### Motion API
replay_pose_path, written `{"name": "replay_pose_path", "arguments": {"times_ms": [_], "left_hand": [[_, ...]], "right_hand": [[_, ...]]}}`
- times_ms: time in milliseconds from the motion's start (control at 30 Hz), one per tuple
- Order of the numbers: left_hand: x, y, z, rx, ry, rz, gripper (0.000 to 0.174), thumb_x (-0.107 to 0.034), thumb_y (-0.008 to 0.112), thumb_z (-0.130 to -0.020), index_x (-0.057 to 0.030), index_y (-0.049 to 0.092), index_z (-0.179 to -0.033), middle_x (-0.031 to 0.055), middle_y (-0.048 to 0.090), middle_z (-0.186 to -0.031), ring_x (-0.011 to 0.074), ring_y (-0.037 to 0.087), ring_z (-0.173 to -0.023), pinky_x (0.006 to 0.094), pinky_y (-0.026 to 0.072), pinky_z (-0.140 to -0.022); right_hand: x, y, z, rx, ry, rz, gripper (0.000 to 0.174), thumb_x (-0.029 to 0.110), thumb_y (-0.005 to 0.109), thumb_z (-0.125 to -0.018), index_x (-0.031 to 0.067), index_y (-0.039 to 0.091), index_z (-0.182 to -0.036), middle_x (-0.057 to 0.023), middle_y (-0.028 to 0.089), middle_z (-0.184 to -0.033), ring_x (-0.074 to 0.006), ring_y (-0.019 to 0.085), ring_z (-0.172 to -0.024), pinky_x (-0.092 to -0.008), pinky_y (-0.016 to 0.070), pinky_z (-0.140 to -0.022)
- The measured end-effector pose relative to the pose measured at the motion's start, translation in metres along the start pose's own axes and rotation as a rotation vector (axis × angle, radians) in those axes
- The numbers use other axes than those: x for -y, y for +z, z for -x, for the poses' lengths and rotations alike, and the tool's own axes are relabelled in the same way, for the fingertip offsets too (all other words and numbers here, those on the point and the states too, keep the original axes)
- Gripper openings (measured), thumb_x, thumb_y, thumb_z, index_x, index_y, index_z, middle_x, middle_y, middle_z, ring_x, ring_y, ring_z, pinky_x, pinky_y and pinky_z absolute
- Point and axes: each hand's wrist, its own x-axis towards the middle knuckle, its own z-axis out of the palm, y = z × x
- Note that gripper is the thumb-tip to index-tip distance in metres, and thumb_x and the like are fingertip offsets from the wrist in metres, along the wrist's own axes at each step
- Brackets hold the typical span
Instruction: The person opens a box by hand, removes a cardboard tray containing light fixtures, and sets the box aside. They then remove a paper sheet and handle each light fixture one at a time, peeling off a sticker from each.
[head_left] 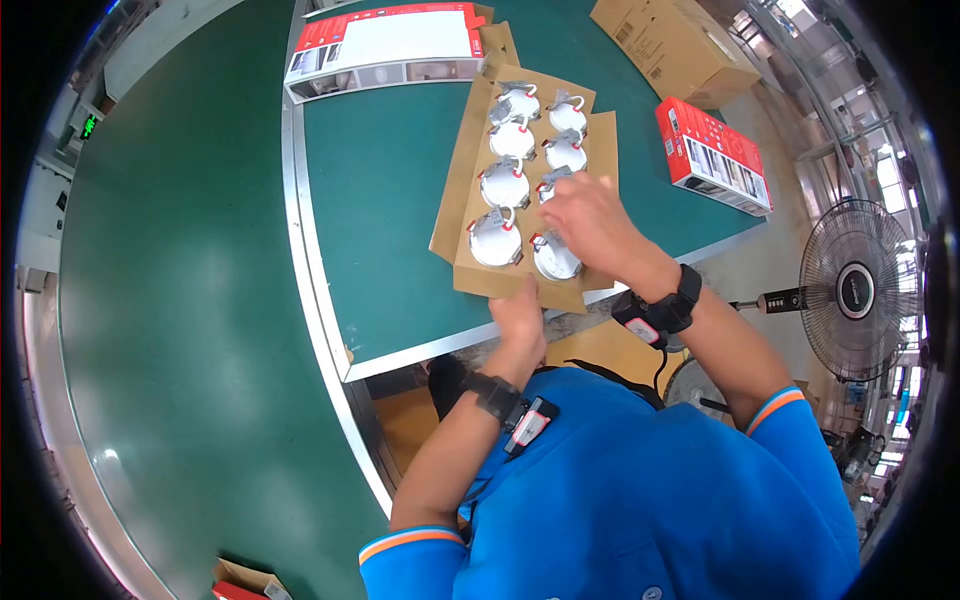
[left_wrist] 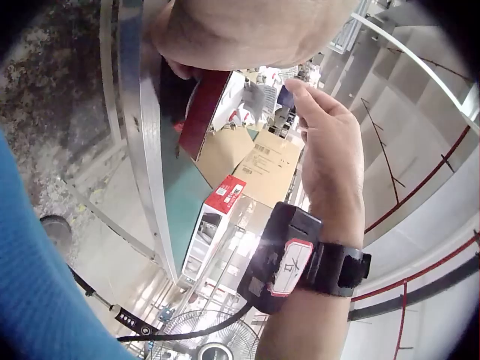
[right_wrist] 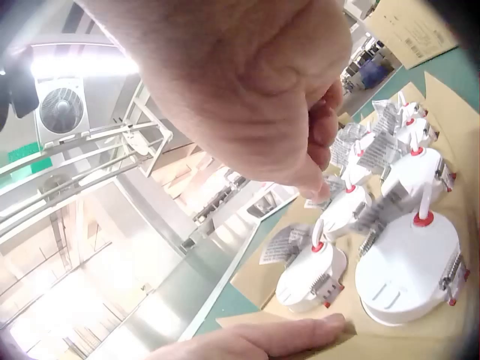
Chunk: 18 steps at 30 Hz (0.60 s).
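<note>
An opened cardboard box [head_left: 478,278] lies on the green table, holding two rows of round white downlights [head_left: 496,242]. Each downlight has a red cable grommet, spring clips and a grey printed tag. My left hand [head_left: 519,315] grips the near edge of the box, its thumb [right_wrist: 300,334] lying over the cardboard in the right wrist view. Over the right-hand row, my right hand [head_left: 598,222] has its fingers curled and pinches a grey printed tag [right_wrist: 321,201] at one of the downlights. The hand itself covers part of that downlight in the head view.
A red and white printed box [head_left: 400,50] lies beyond the box at left. Another red box [head_left: 712,155] and a large brown carton [head_left: 675,50] stand at right. A black fan [head_left: 855,290] is off the table's right side. A metal edge strip [head_left: 300,200] divides the green surfaces.
</note>
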Motion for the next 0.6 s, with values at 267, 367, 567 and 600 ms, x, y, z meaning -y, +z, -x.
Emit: {"name": "replay_pose_path", "arguments": {"times_ms": [267, 367, 567, 600], "left_hand": [[0.001, -0.002, -0.004, 0.037, 0.005, -0.011, 0.038, 0.000, 0.057, -0.088, 0.0008, 0.048, -0.126, 0.0096, 0.058, -0.119, 0.0218, 0.058, -0.106, 0.0372, 0.0470, -0.089], [0.001, -0.002, -0.002, 0.052, 0.027, -0.028, 0.039, -0.001, 0.057, -0.089, 0.0010, 0.048, -0.126, 0.0095, 0.059, -0.118, 0.0213, 0.058, -0.105, 0.0363, 0.0473, -0.089], [0.004, -0.004, -0.006, 0.040, 0.020, -0.028, 0.037, -0.002, 0.058, -0.089, 0.0012, 0.050, -0.125, 0.0097, 0.059, -0.119, 0.0217, 0.058, -0.107, 0.0363, 0.0473, -0.089], [0.001, -0.003, -0.004, 0.030, 0.013, -0.024, 0.036, -0.002, 0.058, -0.089, 0.0013, 0.050, -0.124, 0.0097, 0.059, -0.119, 0.0219, 0.058, -0.108, 0.0365, 0.0473, -0.090]], "right_hand": [[0.019, 0.017, 0.000, 0.129, -0.076, 0.146, 0.005, 0.011, 0.067, -0.075, 0.0079, 0.071, -0.073, -0.0089, 0.060, -0.079, -0.0268, 0.055, -0.088, -0.0424, 0.0366, -0.073], [0.027, 0.025, -0.012, 0.153, -0.018, 0.291, 0.005, 0.011, 0.067, -0.069, 0.0090, 0.070, -0.067, -0.0065, 0.062, -0.068, -0.0241, 0.057, -0.083, -0.0394, 0.0362, -0.076], [0.027, 0.029, -0.012, 0.155, -0.126, 0.244, 0.009, 0.008, 0.063, -0.071, 0.0049, 0.067, -0.065, -0.0087, 0.062, -0.071, -0.0252, 0.054, -0.090, -0.0401, 0.0359, -0.077], [0.025, 0.029, -0.012, 0.142, -0.143, 0.232, 0.009, 0.009, 0.062, -0.072, 0.0052, 0.068, -0.065, -0.0087, 0.063, -0.071, -0.0251, 0.054, -0.090, -0.0401, 0.0360, -0.077]]}}
